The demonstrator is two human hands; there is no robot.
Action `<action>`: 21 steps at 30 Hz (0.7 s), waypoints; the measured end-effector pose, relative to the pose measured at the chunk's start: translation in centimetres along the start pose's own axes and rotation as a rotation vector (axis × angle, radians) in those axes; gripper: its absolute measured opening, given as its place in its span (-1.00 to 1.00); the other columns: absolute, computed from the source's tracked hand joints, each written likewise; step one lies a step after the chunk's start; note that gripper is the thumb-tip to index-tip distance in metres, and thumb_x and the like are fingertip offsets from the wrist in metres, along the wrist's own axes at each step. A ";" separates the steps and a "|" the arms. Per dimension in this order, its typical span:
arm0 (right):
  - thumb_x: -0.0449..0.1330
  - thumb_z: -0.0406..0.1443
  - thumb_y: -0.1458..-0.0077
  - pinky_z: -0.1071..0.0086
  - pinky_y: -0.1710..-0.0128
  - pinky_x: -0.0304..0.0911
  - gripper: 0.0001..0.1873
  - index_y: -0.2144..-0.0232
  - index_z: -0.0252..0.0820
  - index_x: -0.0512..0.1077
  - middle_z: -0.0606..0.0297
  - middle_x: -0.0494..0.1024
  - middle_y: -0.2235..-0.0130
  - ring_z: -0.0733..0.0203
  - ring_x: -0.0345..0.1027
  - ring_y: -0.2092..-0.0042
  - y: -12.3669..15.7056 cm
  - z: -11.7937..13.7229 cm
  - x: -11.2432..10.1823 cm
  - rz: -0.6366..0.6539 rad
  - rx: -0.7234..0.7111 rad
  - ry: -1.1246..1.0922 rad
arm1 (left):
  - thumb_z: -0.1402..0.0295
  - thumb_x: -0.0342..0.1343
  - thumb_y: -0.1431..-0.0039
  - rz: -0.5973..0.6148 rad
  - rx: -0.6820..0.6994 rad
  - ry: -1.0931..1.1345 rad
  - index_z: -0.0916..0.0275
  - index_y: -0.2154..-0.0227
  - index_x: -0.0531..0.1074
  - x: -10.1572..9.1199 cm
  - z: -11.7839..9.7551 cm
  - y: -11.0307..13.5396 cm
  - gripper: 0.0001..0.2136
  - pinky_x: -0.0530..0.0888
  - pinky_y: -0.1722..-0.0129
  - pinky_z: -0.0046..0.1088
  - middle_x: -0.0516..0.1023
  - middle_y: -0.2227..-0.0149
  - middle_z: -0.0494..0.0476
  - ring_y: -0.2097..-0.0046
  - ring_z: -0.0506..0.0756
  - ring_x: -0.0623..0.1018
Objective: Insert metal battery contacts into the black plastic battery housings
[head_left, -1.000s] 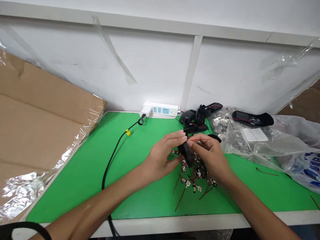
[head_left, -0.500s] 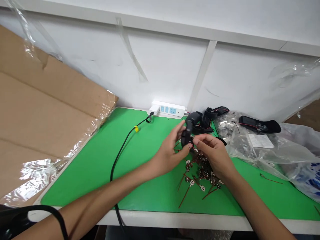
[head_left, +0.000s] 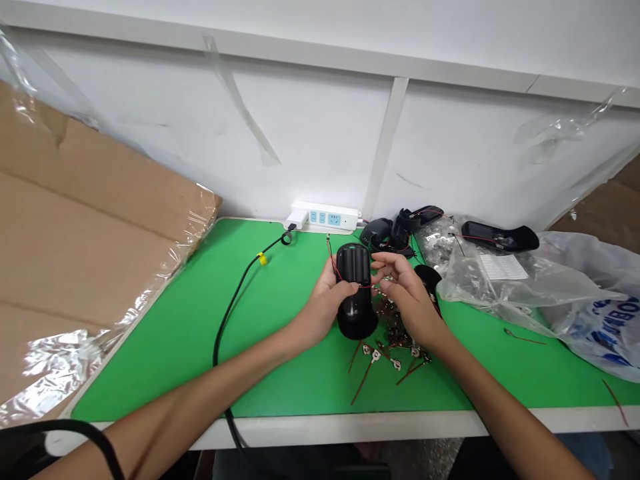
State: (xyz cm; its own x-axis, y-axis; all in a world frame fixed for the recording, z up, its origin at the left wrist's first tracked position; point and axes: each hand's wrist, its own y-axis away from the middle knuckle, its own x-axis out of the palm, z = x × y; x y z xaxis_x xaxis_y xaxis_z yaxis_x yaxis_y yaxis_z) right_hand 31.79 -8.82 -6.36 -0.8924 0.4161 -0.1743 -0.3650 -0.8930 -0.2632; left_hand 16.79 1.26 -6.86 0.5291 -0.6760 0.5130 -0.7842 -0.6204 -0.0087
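My left hand (head_left: 327,300) grips a black plastic housing (head_left: 356,320), its thumb pressed on the front. Ribbed battery slots run along the housing's upper half, facing me. A thin red wire (head_left: 367,286) stretches from it to my right hand (head_left: 407,297), whose thumb and fingertips are closed on the wire's end. Another pair of thin leads (head_left: 330,250) sticks up at the housing's left edge. Under and beside my right hand lies a heap of small metal contacts with brown-red wires (head_left: 397,330), partly covered by the hand.
More black housings (head_left: 395,233) lie at the back, one housing (head_left: 500,236) on clear plastic bags (head_left: 525,293) at right. A white power strip (head_left: 327,218) stands by the wall, its black cable (head_left: 225,327) crossing the green mat (head_left: 280,293). Cardboard (head_left: 100,220) leans at left.
The housing has been turned from edge-on to show its slotted side and lowered slightly. Both hands moved with it, and the red wire is now drawn out to the right. The view shifted slightly.
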 end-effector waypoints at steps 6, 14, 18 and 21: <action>0.06 -0.27 -0.30 -0.18 -0.41 0.01 -0.32 -0.42 -0.05 0.04 0.03 0.25 -0.37 -0.16 0.12 -0.40 0.8 0.6 -0.1 0.170 -0.282 0.372 | 0.31 0.27 -0.26 0.168 0.159 -0.296 0.11 -0.29 0.20 -0.5 0.0 0.9 -0.41 0.47 -0.10 -0.27 0.48 -0.13 0.24 -0.12 0.22 0.52; -0.01 -0.17 -0.33 -0.34 -0.41 -0.13 -0.31 -0.42 -0.17 -0.05 -0.08 0.27 -0.32 -0.23 0.17 -0.35 0.9 0.5 0.1 0.259 -0.362 0.492 | 0.35 0.20 -0.29 0.322 0.311 -0.426 0.07 -0.32 0.12 -1.1 0.6 0.8 -0.41 0.42 -0.18 -0.25 0.34 -0.20 0.22 -0.15 0.20 0.43; 0.03 -0.23 -0.27 -0.30 -0.40 -0.08 -0.28 -0.41 -0.17 -0.04 -0.06 0.25 -0.33 -0.21 0.16 -0.34 1.0 0.7 0.1 0.249 -0.363 0.509 | 0.33 0.21 -0.30 0.342 0.313 -0.417 0.06 -0.32 0.11 -1.3 0.6 0.8 -0.40 0.41 -0.18 -0.27 0.33 -0.19 0.21 -0.14 0.18 0.43; 0.05 -0.28 -0.21 -0.24 -0.36 0.04 -0.29 -0.37 -0.19 0.02 -0.05 0.28 -0.28 -0.21 0.17 -0.31 1.0 1.0 0.3 0.237 -0.346 0.501 | 0.36 0.19 -0.31 0.343 0.303 -0.417 0.05 -0.33 0.10 -1.4 0.6 0.8 -0.40 0.42 -0.16 -0.30 0.33 -0.20 0.21 -0.13 0.16 0.44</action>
State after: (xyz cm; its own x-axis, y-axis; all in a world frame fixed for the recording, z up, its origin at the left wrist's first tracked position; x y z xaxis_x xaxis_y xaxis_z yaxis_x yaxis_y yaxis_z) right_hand 30.93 -9.80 -5.75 -0.6761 0.3190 -0.6641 0.0074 -0.8984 -0.4391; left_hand 15.60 1.41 -8.11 0.3937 -0.9173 0.0595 -0.8373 -0.3846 -0.3886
